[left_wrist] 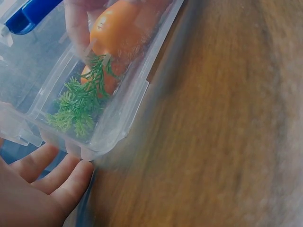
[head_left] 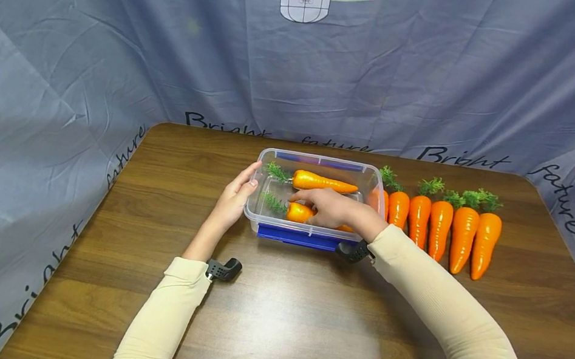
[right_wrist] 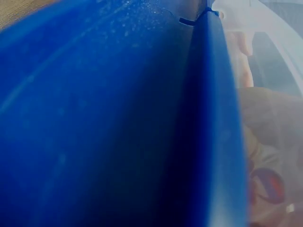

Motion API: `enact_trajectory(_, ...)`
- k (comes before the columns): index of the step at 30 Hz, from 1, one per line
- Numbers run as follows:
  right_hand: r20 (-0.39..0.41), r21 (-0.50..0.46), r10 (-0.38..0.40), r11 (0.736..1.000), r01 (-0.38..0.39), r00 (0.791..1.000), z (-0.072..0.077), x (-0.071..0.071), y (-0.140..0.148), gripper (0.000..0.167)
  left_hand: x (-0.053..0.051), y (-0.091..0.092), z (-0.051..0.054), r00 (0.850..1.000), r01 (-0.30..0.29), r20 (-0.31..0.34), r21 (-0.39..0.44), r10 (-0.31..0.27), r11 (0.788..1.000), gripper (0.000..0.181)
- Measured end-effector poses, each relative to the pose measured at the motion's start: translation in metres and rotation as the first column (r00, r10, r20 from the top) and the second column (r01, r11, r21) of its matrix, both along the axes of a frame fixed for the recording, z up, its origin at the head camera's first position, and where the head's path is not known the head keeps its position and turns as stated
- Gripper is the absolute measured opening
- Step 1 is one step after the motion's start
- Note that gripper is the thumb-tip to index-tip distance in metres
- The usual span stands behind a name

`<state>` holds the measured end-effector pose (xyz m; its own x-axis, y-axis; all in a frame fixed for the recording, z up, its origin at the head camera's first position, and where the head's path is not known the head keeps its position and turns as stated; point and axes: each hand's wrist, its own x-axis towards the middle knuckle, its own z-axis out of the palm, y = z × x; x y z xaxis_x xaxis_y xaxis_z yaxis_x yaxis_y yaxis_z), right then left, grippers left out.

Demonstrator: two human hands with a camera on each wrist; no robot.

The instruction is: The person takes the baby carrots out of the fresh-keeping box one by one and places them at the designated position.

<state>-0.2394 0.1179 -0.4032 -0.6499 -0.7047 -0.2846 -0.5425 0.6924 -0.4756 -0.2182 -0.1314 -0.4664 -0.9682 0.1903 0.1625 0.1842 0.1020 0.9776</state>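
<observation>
A clear plastic box [head_left: 312, 230] with blue side latches stands at the back middle of the table. Inside it lie two orange carrots with green tops: a far carrot [head_left: 320, 182] and a near carrot [head_left: 298, 212]. My right hand [head_left: 332, 208] reaches over the near rim and grips the near carrot, covering its middle. At the box's left end, my left hand [head_left: 234, 198] touches the wall; its fingers [left_wrist: 71, 187] look fairly straight in the left wrist view. A blue latch [right_wrist: 118, 118] fills most of the right wrist view, and the right hand shows only blurred through the plastic.
Several more carrots [head_left: 439, 228] lie side by side right of the box, leafy tops toward the back; the box and right arm partly hide the leftmost. Brown wooden table [head_left: 106, 252] extends around the box. A printed grey-blue curtain [head_left: 182, 66] hangs behind.
</observation>
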Motion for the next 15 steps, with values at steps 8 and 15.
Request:
enact_trajectory(8,-0.004,-0.017,-0.007,1.000,0.006,1.000,-0.0002,-0.0008,0.0019,0.062,0.0019,0.0004,0.0016,1.000,0.000,0.003,-0.015,0.000,1.000,0.049)
enact_trajectory(15,0.029,-0.073,-0.097,0.992,0.099,0.995,0.0046,-0.0008,0.0090,0.061,0.0017,-0.0005,0.0021,1.000,0.007,0.004,-0.006,-0.007,1.000,0.050)
